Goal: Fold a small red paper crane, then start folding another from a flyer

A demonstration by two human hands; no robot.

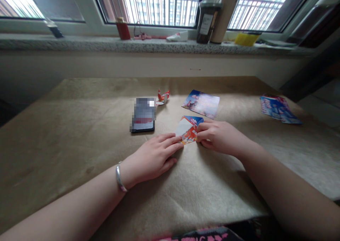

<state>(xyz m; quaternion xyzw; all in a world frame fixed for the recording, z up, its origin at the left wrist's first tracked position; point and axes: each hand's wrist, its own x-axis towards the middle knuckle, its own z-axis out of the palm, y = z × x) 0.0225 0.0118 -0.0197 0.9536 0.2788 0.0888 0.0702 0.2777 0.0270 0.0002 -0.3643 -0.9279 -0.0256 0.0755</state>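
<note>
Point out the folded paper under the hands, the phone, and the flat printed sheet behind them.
folded paper [188, 129], head view, on its white folded flap.
phone [143, 118], head view, middle of its screen.
flat printed sheet [202, 103], head view, centre of its printed face.

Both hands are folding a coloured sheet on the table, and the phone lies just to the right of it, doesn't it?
Not quite: the phone lies to the left of the folded sheet, as the head view shows. Both hands, left hand and right hand, do press on that sheet.

phone [143, 115] left of folded paper [188, 129]; card [202, 103] behind it
</note>
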